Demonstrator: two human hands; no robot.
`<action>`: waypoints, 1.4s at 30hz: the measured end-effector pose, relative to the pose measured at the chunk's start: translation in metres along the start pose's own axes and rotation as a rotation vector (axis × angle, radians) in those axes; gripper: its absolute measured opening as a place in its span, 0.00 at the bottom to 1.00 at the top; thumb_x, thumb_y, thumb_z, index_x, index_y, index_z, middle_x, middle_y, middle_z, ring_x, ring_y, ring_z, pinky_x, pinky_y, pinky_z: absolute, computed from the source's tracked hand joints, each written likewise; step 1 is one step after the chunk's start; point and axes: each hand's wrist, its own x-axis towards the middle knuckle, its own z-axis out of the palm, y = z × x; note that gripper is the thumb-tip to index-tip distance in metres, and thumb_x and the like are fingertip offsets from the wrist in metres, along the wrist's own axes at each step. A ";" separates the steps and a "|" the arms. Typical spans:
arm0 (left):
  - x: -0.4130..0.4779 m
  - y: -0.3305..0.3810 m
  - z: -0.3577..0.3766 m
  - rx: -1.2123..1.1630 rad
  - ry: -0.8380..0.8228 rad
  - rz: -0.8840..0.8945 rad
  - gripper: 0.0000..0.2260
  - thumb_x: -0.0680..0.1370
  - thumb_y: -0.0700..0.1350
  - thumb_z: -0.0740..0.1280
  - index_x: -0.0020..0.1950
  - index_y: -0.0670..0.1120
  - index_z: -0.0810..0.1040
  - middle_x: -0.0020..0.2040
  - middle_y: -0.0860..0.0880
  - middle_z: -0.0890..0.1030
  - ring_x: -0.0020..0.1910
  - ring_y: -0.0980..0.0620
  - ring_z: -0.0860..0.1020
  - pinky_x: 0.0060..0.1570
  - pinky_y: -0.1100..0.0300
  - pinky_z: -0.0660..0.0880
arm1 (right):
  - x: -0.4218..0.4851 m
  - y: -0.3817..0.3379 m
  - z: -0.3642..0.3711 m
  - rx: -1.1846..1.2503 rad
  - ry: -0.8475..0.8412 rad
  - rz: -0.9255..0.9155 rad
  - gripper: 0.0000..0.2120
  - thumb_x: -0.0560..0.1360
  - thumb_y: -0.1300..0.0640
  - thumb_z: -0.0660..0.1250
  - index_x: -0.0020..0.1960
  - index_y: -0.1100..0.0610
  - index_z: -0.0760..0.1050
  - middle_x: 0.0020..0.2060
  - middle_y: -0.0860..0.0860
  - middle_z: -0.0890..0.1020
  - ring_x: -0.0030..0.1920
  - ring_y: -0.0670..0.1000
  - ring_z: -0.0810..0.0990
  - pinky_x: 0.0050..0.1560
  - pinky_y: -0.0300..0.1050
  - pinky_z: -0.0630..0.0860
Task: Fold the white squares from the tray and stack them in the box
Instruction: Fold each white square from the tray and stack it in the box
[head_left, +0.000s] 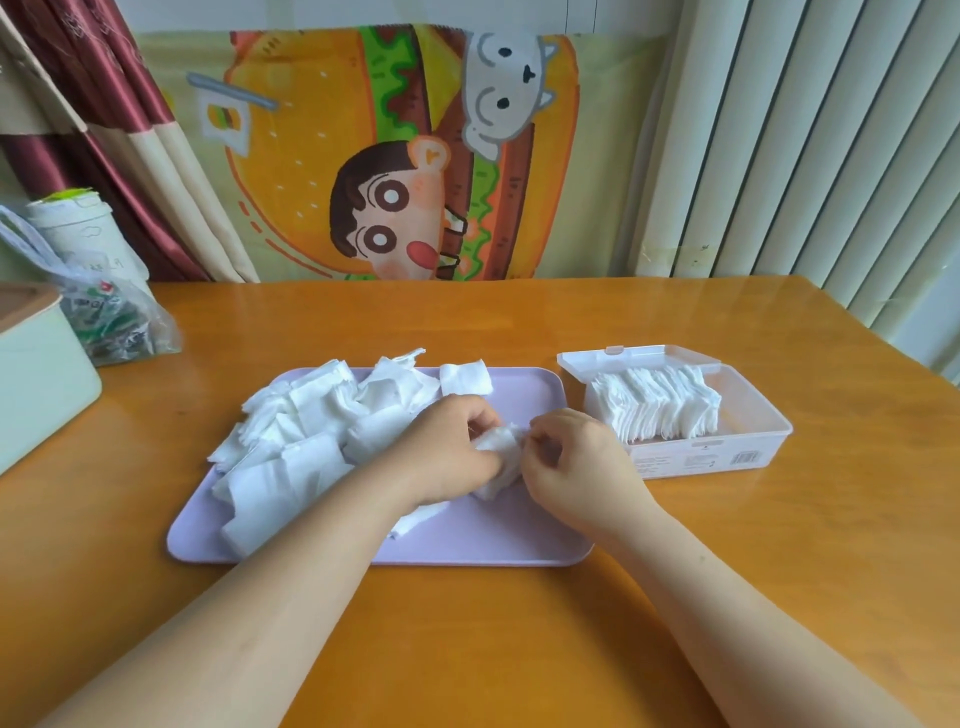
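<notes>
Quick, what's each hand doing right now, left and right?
Left hand: closed, gripping a white square over the tray.
Right hand: closed, pinching the edge of the same white square.

**One head-worn view, looking forward and down**

A single wide-angle camera sits on the person's head, above the near side of the table (805, 519). It faces forward and down across the table. The left forearm (260, 597) and right forearm (727, 608) enter from the bottom edge, so the view is close. The tray (493, 540) lies near the centre, with the box (701, 460) just to its right. The table's far edge bows slightly, and the cartoon wall hanging (322, 130) behind it fills the upper half.
</notes>
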 end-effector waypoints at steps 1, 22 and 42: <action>-0.003 -0.001 0.001 -0.053 0.046 0.025 0.07 0.76 0.41 0.71 0.51 0.52 0.81 0.45 0.50 0.84 0.42 0.53 0.82 0.40 0.60 0.78 | -0.001 -0.005 -0.004 0.088 -0.010 0.057 0.06 0.74 0.62 0.66 0.48 0.56 0.80 0.46 0.48 0.83 0.48 0.50 0.81 0.48 0.47 0.79; -0.009 -0.029 0.007 -0.832 0.468 0.074 0.06 0.79 0.42 0.74 0.50 0.43 0.78 0.47 0.41 0.86 0.46 0.43 0.87 0.50 0.44 0.82 | -0.001 -0.021 -0.008 0.893 -0.036 0.398 0.07 0.80 0.65 0.71 0.57 0.59 0.82 0.47 0.55 0.89 0.50 0.55 0.89 0.57 0.52 0.84; -0.015 -0.029 0.021 -0.439 0.302 0.284 0.07 0.79 0.37 0.73 0.49 0.50 0.86 0.46 0.53 0.86 0.44 0.55 0.82 0.46 0.63 0.77 | -0.005 -0.016 0.002 0.679 0.082 0.289 0.11 0.82 0.64 0.68 0.59 0.52 0.85 0.48 0.44 0.89 0.51 0.44 0.87 0.57 0.44 0.82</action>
